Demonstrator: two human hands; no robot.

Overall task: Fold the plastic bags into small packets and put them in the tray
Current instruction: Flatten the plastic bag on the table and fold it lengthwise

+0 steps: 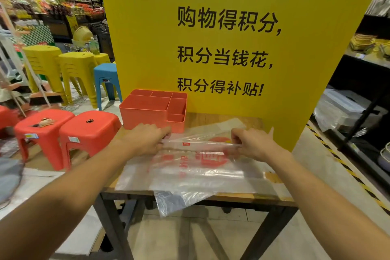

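We are facing the surface [211, 118], with a sign board [147, 38] standing behind it. The tray [147, 112] is sitting at the surface's far left, just before the board. Plastic bags [200, 177] are lying spread in front of the tray, one hanging over the near edge. Our left grip [145, 141] and right grip [253, 143] are holding a folded bag [202, 143] by its ends above that pile. Stools [88, 126] are standing to the left, a shelving rack [358, 112] to the right.

You are pinching the top plastic bag [202, 144], clear with red print, along a narrow fold stretching between your left hand [145, 139] and right hand [253, 143]. More bags [190, 177] are lying flat on the tabletop [198, 119] beneath it, one corner hanging over the near edge. The orange compartmented tray [145, 112] is sitting upright just behind them, far left.
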